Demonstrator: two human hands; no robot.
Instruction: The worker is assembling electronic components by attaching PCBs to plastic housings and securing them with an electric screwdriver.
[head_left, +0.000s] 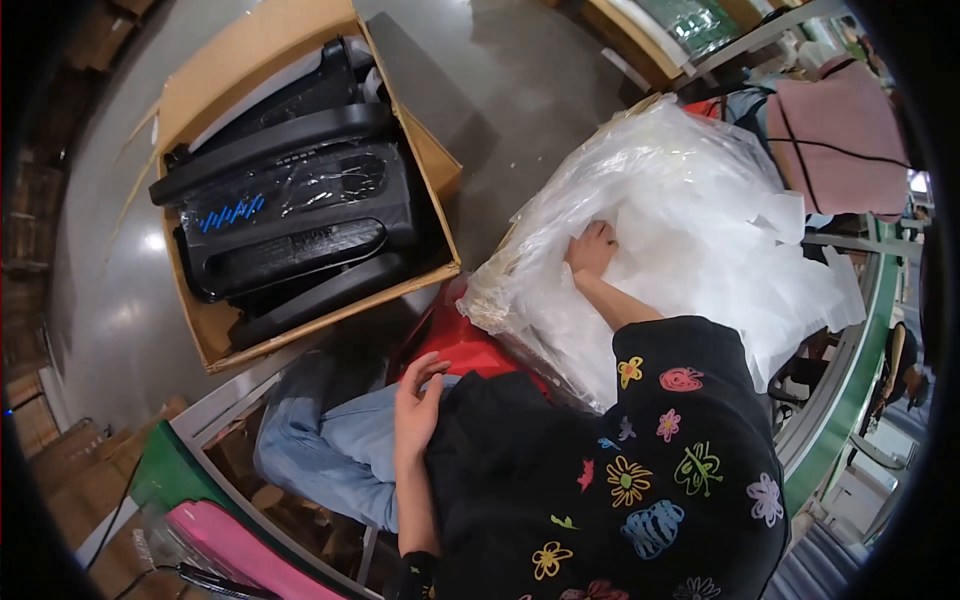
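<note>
A big heap of white foam packing sheets (700, 220), wrapped in clear plastic, lies at the right. Into its hollow reaches my right hand (595, 250), fingers curled and closed against a white sheet; the fingertips are partly hidden. My left hand (418, 405) hangs beside my jeans-covered leg (340, 440), fingers loosely apart with nothing in them. At the upper left stands an open cardboard box (440, 235), packed with black plastic parts (300, 200) that have long curved bars; one carries blue marks and clear film.
A red surface (465, 345) shows between the box and the heap. Green-edged workbenches (850, 370) run at right and lower left; a pink item (235, 550) lies on the lower-left one. Beyond the heap is a pink cloth-like bundle (840, 135). Grey floor (460, 80) shows at the top.
</note>
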